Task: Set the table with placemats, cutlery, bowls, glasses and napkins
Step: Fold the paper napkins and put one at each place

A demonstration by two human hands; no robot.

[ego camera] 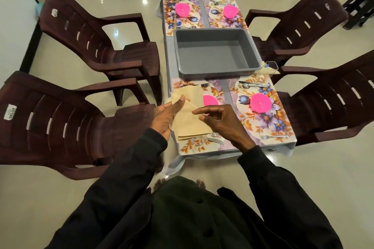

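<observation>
My left hand (pixel 166 116) holds a stack of beige napkins (pixel 190 119) over the near left floral placemat (pixel 194 146). My right hand (pixel 220 121) pinches the corner of the top napkin. A pink bowl (pixel 210 100) on that mat is partly hidden by the napkins, and a fork (pixel 205 85) lies beyond it. The near right placemat (pixel 283 125) carries a pink bowl (pixel 260 102), a fork (pixel 273 137), and a knife and spoon (pixel 254 84). A clear glass (pixel 270 69) on a folded napkin stands at its far corner. Two far placemats each hold a pink bowl (pixel 182 10), (pixel 230 11).
An empty grey tub (pixel 216 52) sits in the middle of the small table. Dark brown plastic chairs stand around it, two on the left (pixel 97 38), (pixel 52 125) and two on the right (pixel 299 26), (pixel 332 103). Bags lie on the floor at the back.
</observation>
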